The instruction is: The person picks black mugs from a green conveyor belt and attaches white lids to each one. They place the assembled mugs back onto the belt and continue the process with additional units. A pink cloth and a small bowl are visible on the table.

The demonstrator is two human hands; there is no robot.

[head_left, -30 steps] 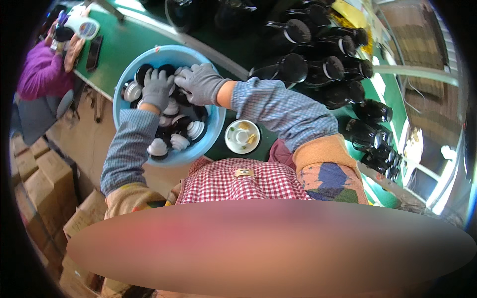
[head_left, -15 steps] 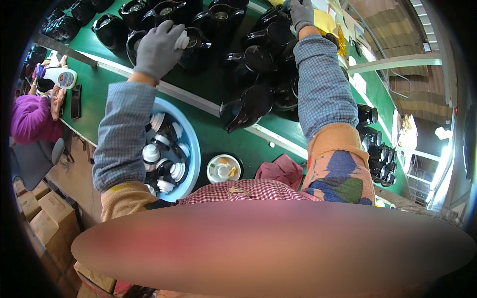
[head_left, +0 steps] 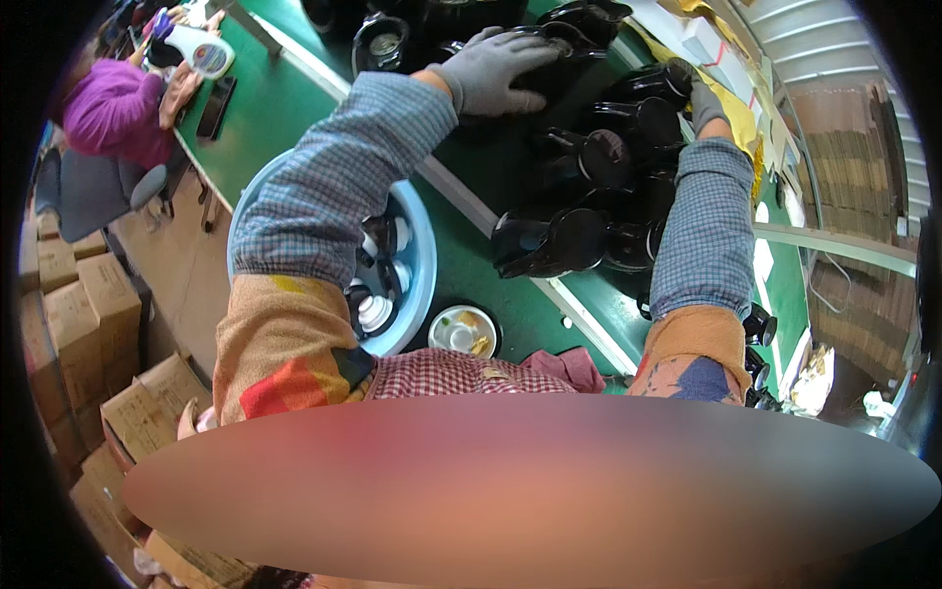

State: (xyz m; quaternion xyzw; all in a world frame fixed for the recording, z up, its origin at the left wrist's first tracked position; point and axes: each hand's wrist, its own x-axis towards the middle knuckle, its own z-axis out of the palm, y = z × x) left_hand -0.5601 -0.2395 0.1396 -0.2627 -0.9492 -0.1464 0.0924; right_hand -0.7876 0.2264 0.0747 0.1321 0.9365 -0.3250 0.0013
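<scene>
My left hand [head_left: 496, 74], in a grey glove, reaches palm down among the black glossy jugs at the back. Its fingers are stretched toward a black jug [head_left: 586, 27], and the thumb stands apart; nothing shows in it. My right hand [head_left: 703, 101], also gloved in grey, is at the far right of the group, beside a black jug [head_left: 643, 86]. Its fingertips are partly hidden there. Under my left forearm is a light-blue basin [head_left: 428, 270] holding several black-and-white stoppers [head_left: 376, 312].
A white bowl [head_left: 441, 344] with scraps and a dusty-pink cloth [head_left: 569, 369] lie near me on the green table [head_left: 491, 299]. A metal strip [head_left: 461, 196] crosses the tabletop. Left are another person in a purple sleeve [head_left: 113, 113], a chair [head_left: 103, 191] and cardboard boxes [head_left: 108, 294].
My left hand has moved right across the jugs; the white stopper it held no longer shows. My right hand has shifted right and nearer in view. The whole view has turned somewhat.
</scene>
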